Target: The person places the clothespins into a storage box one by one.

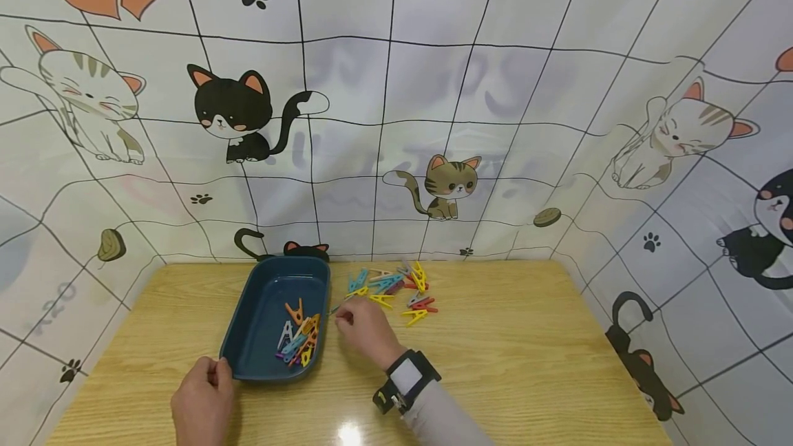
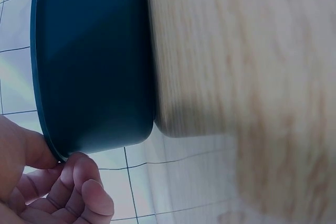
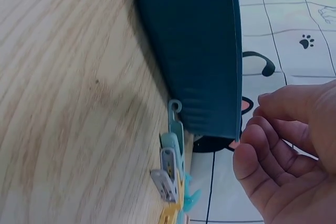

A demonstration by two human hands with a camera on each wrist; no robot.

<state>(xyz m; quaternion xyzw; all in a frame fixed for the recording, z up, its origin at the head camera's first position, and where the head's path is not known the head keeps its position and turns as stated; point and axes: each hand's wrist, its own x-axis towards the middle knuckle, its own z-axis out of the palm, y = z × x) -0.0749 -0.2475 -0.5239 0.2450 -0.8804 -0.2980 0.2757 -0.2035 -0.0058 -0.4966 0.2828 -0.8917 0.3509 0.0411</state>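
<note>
A dark blue tray (image 1: 257,325) stands on the table, with several colourful clothespins (image 1: 296,344) heaped at its near right side. My left hand (image 1: 201,398) pinches the tray's near left corner; the left wrist view shows thumb and fingers at the rim (image 2: 41,87). Just outside the tray's right wall is my right hand (image 1: 368,332), fingers loosely curled. In the right wrist view nothing shows in that hand (image 3: 289,161). Beyond it lies a loose pile of clothespins (image 1: 387,284). A pale green clothespin (image 3: 175,124) lies close to the tray wall.
The wooden table (image 1: 508,349) extends to the right of the pile. A white cloth printed with cats (image 1: 347,150) hangs behind and at both sides. A strap with a device (image 1: 409,377) sits on my right wrist.
</note>
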